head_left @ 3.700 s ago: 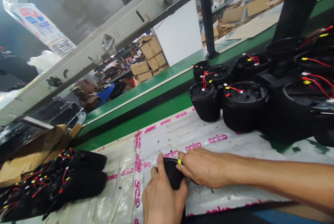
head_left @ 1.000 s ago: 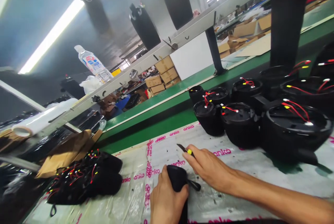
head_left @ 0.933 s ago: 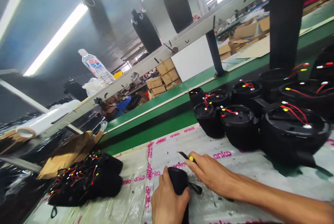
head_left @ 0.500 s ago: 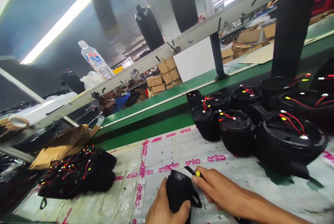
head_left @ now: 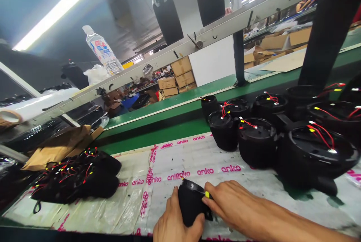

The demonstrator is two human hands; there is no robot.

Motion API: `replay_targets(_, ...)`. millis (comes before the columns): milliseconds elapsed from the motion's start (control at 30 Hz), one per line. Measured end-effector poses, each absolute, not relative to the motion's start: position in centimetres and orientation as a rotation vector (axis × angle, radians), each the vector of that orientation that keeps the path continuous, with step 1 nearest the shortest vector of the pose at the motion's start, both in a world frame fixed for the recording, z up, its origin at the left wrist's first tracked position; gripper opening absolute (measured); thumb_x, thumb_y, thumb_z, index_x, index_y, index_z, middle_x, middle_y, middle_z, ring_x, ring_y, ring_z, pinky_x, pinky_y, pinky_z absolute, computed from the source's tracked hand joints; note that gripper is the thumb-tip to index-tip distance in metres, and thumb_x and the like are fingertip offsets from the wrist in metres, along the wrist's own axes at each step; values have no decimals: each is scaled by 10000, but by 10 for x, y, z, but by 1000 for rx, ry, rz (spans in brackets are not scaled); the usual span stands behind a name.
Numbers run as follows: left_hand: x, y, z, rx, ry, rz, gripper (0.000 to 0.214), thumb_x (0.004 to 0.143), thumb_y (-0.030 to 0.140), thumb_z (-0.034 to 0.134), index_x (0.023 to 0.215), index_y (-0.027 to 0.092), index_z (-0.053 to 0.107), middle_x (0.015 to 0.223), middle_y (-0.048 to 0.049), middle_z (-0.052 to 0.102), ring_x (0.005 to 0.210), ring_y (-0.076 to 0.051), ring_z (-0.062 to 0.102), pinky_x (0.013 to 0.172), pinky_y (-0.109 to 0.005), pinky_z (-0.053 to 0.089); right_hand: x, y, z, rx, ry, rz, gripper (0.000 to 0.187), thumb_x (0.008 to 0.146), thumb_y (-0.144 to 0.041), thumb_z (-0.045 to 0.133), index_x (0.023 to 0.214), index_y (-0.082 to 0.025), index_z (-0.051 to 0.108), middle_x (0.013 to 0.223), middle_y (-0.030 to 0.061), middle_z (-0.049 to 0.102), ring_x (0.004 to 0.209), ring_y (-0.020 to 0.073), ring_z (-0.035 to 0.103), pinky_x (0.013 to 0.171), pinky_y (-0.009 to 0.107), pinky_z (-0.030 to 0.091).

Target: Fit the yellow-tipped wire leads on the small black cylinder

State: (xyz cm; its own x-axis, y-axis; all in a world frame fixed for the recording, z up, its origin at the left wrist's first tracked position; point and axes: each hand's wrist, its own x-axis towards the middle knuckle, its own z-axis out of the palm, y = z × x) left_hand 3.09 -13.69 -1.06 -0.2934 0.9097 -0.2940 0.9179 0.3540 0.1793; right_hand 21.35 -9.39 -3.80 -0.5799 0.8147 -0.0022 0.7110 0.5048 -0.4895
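The right hand's fingers [head_left: 210,200] are pinched shut on a thin black lead with a yellow tip [head_left: 207,194], right at the rim of a small black fabric-covered housing [head_left: 191,204]. The left hand [head_left: 176,225] is wrapped around that housing from below, fingers clamped on it, holding it just above the plastic-covered tabletop [head_left: 197,157] at the near edge. Looks like the wire-seating step, so the next move probably needs a careful tuck while the left keeps the shell steady. A heap of wired black parts [head_left: 76,176] lies to the left, and bigger black pots [head_left: 256,142] stand to the right.
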Motion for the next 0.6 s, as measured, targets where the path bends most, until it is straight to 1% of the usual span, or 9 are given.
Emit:
replay_targets(100,31,-138,-10,1620,2282,-24,848,767,427,567,1510,116,301,1452,-148,496,1202,-310,592,977,-350,444,211,-95,-39,-1294,-2538,654,236,994,-345,437,1037,-205,622,840,95,690,827,299,672,624,320,383)
replay_targets(200,32,-139,-11,1637,2280,-15,838,769,424,565,1505,112,313,1445,-155,502,1173,-320,606,955,-360,453,207,-95,-54,-1294,-2508,629,239,998,-356,413,1036,-220,605,810,70,677,793,286,668,617,323,371)
replay_targets(267,32,-140,-11,1635,2287,6,835,769,422,573,1508,132,313,1429,-153,520,1141,-318,622,923,-350,461,205,-96,-70,-1280,-2476,566,249,1000,-379,400,1035,-225,592,765,53,653,759,273,656,611,321,359)
replay_targets(367,32,-141,-11,1640,2293,25,844,783,416,578,1532,191,261,1361,-144,579,1056,-312,659,861,-342,470,205,-97,-86,-1222,-2458,510,261,1006,-405,391,1049,-225,575,741,37,622,736,249,635,608,313,345)
replay_targets(467,33,-141,-10,1662,2279,14,837,798,427,573,1539,232,238,1272,-131,626,1001,-316,674,825,-346,471,205,-98,-84,-1221,-2442,516,268,1013,-413,377,1048,-227,566,773,39,627,741,242,629,604,310,329)
replay_targets(600,34,-139,-8,1675,2268,-29,824,817,437,552,1544,236,222,1253,-137,622,1001,-326,671,813,-351,469,204,-97,-73,-1269,-2448,551,241,1012,-379,382,1000,-224,567,709,27,623,678,238,635,562,311,281)
